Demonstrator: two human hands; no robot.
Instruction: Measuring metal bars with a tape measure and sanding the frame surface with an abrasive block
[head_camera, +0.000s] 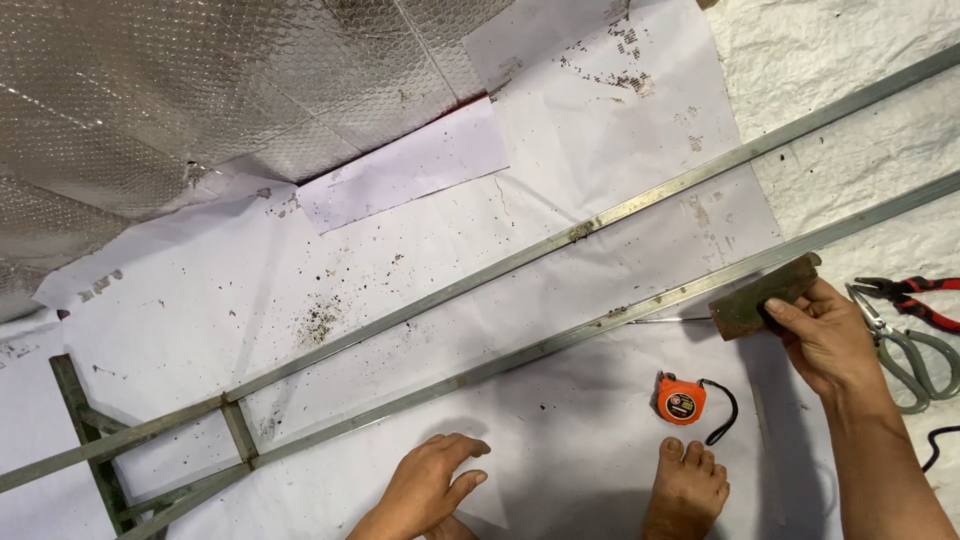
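Toward the right edge of the paper-covered floor (560, 130), the right hand (825, 335) is clenched round a rusty block (765, 295) pressed against the nearer steel bar (560, 340); this looks like squaring or marking work, and the next move needs the block kept flat on the bar. Wrist bent, forearm reaching forward. The left hand (430, 490) rests released, fingers spread, near the floor's front edge, beside an orange tape measure (680, 398).

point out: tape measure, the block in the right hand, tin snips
orange tape measure (680, 398), head view, middle of its round orange case.
brown block (752, 298), head view, bare brown face left of the right hand (825, 335) gripping it.
tin snips (915, 358), head view, on the grey handle loops.
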